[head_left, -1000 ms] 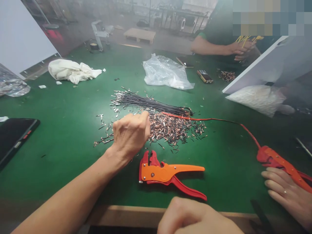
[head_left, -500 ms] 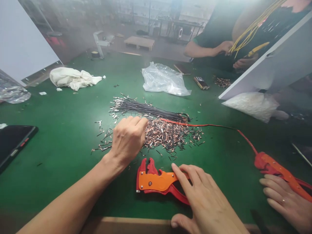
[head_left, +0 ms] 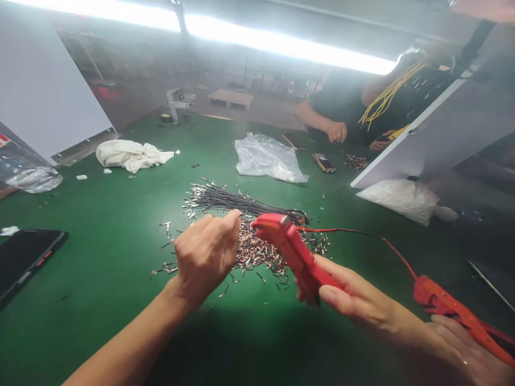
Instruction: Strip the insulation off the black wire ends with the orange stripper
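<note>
My right hand [head_left: 341,292] is wrapped round the handles of a red wire stripper [head_left: 295,246], raised over the table with its jaws pointing left. My left hand [head_left: 207,252] is closed in a pinch beside those jaws; a thin black wire shows at its fingertips, mostly hidden by the fingers. Behind both hands lies a bundle of black wires [head_left: 237,199] with silvery terminals at the left end. Under the jaws spreads a pile of short black and copper wire scraps [head_left: 257,249].
Another person's hand [head_left: 462,348] rests by a second wire stripper [head_left: 450,303], a red cord [head_left: 386,241] reaching from it to the pile. A clear plastic bag [head_left: 267,158], white cloth [head_left: 132,155] and phone [head_left: 30,260] lie around. A co-worker [head_left: 338,107] sits across, near yellow wires [head_left: 392,94].
My right hand has taken hold of the wire stripper from the table and lifted it up to my left hand. My view has tilted upward. The co-worker's hands have moved apart.
</note>
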`<state>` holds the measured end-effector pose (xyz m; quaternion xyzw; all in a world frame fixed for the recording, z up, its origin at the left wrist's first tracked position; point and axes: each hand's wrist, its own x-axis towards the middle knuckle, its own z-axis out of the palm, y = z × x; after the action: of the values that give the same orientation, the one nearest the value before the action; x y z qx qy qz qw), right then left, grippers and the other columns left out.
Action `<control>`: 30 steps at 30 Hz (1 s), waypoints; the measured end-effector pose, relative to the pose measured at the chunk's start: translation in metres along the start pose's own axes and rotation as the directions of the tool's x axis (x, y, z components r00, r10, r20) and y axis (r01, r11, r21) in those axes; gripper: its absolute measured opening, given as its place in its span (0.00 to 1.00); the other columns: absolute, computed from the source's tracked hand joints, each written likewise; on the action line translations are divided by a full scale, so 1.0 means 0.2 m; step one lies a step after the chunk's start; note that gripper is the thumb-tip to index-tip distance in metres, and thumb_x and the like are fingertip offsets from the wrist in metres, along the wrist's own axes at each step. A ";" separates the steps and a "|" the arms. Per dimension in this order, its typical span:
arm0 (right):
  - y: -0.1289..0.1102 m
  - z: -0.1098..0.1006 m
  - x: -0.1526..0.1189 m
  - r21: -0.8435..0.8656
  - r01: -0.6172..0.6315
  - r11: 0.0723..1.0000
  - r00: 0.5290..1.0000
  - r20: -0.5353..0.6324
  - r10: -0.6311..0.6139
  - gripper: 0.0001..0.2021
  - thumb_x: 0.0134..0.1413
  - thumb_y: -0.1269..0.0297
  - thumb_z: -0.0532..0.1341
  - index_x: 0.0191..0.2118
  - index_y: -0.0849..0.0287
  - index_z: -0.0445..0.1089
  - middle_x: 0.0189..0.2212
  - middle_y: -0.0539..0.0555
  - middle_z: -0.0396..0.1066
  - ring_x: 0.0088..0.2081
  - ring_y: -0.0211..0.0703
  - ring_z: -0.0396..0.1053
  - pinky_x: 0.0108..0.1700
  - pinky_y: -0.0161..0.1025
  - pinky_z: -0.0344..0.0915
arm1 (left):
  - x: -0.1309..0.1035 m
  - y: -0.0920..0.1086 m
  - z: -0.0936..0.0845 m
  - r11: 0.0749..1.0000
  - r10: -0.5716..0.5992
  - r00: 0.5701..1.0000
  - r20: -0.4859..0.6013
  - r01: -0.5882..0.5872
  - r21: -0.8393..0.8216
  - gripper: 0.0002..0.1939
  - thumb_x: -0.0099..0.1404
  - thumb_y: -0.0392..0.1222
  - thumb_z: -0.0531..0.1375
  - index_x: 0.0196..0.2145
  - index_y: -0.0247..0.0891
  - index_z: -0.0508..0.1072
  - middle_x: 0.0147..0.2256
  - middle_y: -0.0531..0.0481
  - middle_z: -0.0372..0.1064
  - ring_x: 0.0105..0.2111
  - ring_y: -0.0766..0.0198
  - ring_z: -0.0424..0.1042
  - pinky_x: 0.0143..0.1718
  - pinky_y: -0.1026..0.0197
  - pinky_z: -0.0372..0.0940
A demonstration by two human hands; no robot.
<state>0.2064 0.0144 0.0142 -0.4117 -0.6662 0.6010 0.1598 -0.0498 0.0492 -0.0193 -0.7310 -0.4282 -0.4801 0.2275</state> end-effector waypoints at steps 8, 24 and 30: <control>0.14 0.20 0.20 0.848 0.116 0.517 0.991 -0.063 -0.118 0.23 0.38 0.77 0.60 0.46 0.57 0.67 0.36 0.52 0.71 0.38 0.44 0.71 0.45 0.47 0.67 | -0.03 0.07 -0.03 0.991 0.115 0.984 0.135 -0.106 -0.077 0.14 0.59 0.27 0.61 0.43 0.35 0.70 0.25 0.52 0.69 0.24 0.65 0.61 0.27 0.62 0.59; 0.13 0.26 0.19 0.845 0.172 0.506 0.984 -0.170 -0.051 0.34 0.30 0.77 0.55 0.51 0.56 0.65 0.40 0.53 0.75 0.40 0.45 0.73 0.44 0.43 0.66 | -0.03 0.25 -0.04 0.911 0.195 0.900 0.389 -0.019 -0.412 0.19 0.66 0.48 0.58 0.48 0.30 0.64 0.29 0.48 0.72 0.24 0.64 0.70 0.24 0.62 0.65; 0.13 0.26 0.19 0.816 0.161 0.556 0.986 -0.159 -0.052 0.36 0.28 0.76 0.54 0.53 0.54 0.65 0.43 0.55 0.74 0.43 0.48 0.72 0.47 0.46 0.66 | -0.09 0.26 -0.03 0.943 0.104 0.835 0.540 0.089 -0.319 0.11 0.69 0.37 0.51 0.49 0.35 0.61 0.29 0.52 0.73 0.23 0.62 0.73 0.20 0.61 0.67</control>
<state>0.1562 0.0053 -0.0330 -0.2825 -0.3208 0.8066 0.4082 -0.0108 0.0104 -0.0282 -0.8671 -0.3856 -0.3140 -0.0296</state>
